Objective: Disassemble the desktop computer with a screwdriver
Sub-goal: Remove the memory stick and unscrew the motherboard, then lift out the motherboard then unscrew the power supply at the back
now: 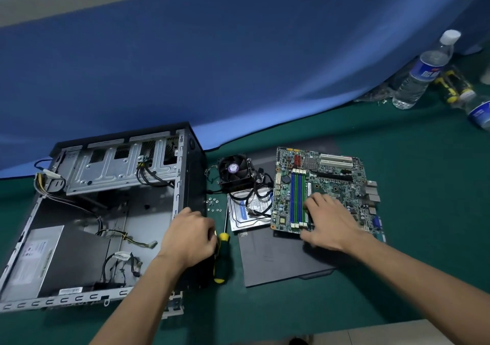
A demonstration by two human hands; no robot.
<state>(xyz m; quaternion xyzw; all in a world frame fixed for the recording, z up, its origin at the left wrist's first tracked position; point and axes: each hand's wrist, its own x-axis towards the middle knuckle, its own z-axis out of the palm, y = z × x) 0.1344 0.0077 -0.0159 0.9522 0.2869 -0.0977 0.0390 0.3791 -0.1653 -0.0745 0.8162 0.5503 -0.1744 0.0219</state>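
Right hand (pixel 327 221) is flat on the motherboard (pixel 322 189), fingers spread and straight over the memory slots (pixel 298 198), gripping nothing; that looks like steadying the board where it lies, or feeling for the memory latches. The board sits partly on the removed side panel (pixel 278 257), which serves as a tray and keeps it off the green table (pixel 424 185).

Left hand (pixel 189 234) is curled down by the yellow-and-green screwdriver (pixel 222 254), lying on the table just beside the case wall; whether the fingers actually grip the handle I can't tell, the knuckles hide it. The tool is parked between case and parts, where either hand can reach it.

Moving outward: a little cluster of loose screws (pixel 213 204) is gathered by the shaft tip, kept together so none stray. Beyond them the hard drive (pixel 246 214) lies with cables draped over it, and the CPU cooler fan (pixel 233 171) sits behind. The computer case (pixel 106 212) lies open on its side at left, power supply (pixel 37 254) and wiring still inside, so my guess is those come next.
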